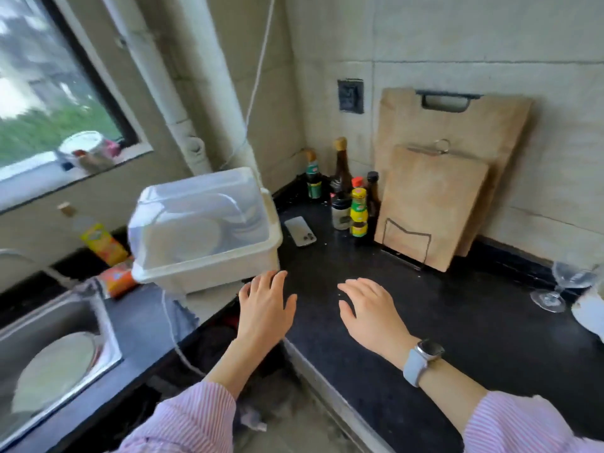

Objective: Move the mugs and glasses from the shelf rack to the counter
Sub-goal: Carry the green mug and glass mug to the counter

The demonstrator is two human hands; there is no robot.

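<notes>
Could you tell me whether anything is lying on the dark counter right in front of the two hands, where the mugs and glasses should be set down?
Nothing visible does. The counter ahead of the left hand and right hand is bare; the phone, bottles and cutting boards sit farther back, and a wine glass stands at the right edge.

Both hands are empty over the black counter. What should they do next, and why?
Probably reach the left hand forward to the covered dish rack and lift its clear lid. Both the left and the right hand are open and hold nothing, the lid is down, and only one wine glass shows on the counter.
</notes>
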